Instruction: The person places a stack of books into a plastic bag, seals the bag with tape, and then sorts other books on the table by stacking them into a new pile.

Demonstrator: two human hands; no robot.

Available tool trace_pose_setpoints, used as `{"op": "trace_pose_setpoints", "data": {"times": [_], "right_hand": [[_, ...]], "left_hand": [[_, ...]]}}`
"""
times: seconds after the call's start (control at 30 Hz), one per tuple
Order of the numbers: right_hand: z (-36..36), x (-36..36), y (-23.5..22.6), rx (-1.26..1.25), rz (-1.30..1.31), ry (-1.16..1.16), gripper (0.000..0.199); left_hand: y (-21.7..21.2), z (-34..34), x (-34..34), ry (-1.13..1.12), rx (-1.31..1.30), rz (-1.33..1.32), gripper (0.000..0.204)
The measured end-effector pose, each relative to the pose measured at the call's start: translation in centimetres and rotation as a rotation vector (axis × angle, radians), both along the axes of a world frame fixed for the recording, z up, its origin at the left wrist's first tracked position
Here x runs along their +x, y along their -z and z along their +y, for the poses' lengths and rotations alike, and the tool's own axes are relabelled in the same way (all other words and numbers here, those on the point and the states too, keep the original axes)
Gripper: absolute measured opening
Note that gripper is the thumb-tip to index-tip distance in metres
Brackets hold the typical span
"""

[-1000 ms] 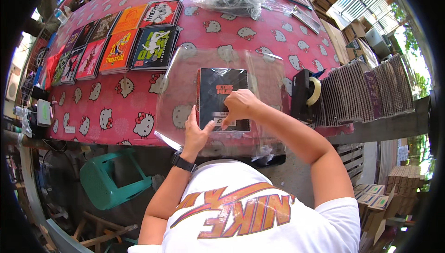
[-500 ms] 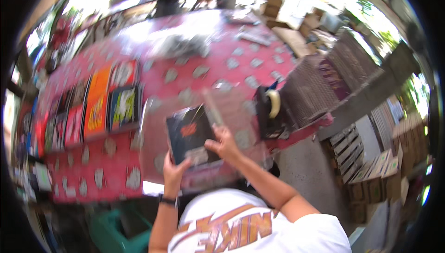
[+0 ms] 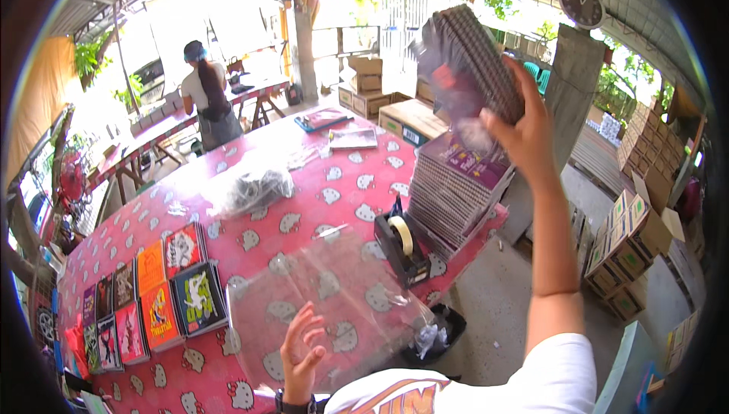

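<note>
One empty left hand (image 3: pixel 304 344) of mine is spread at bottom middle, while my right hand (image 3: pixel 522 127) pinches wrapped notebooks (image 3: pixel 472 65) near the tall stack (image 3: pixel 456 195), upper right, maybe lifting them or setting them down, which I think needs a tight grip.

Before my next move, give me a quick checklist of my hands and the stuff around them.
1. Right hand gripping the dark notebooks: ok, thumb and fingers hold their edges.
2. Both hands on those notebooks: not ok, the left hand is away from them, open.
3. Dark notebooks apart from the purple-topped stack: cannot tell, they overlap in view.
4. Clear plastic sheet spread out: ok, near your left hand.
5. Tape dispenser upright and loaded: ok, beside the stack.
</note>
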State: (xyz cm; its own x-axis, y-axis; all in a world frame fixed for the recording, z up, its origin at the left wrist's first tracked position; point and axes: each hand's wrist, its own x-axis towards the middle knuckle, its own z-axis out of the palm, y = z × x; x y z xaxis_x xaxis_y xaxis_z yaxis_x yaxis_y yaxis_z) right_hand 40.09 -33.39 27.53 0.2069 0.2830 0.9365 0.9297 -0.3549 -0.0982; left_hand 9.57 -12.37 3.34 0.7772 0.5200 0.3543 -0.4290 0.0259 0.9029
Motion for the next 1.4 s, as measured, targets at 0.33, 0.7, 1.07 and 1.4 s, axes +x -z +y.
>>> {"op": "trace_pose_setpoints", "data": {"times": [0.33,0.7,1.07,1.4], "right_hand": [[-2.8,21.8,-1.6,-0.728,-0.134,0.839,0.079],[-5.1,21.1,-4.5,-0.518,0.378,0.907,0.078],[-6.7,25.7,-1.0,-0.451,-0.119,0.793,0.054],[35.0,-20.9,28.1,-0.832,0.293,-0.960,0.053]], "left_hand": [[0.9,-1.3,1.0,0.089,-0.079,0.126,0.054],[3.5,1.2,-2.2,-0.131,-0.164,0.147,0.049],[5.1,3.1,-4.2,-0.213,-0.082,0.235,0.041],[6.4,5.2,-14.3,-0.445,-0.134,0.338,0.027]]}}
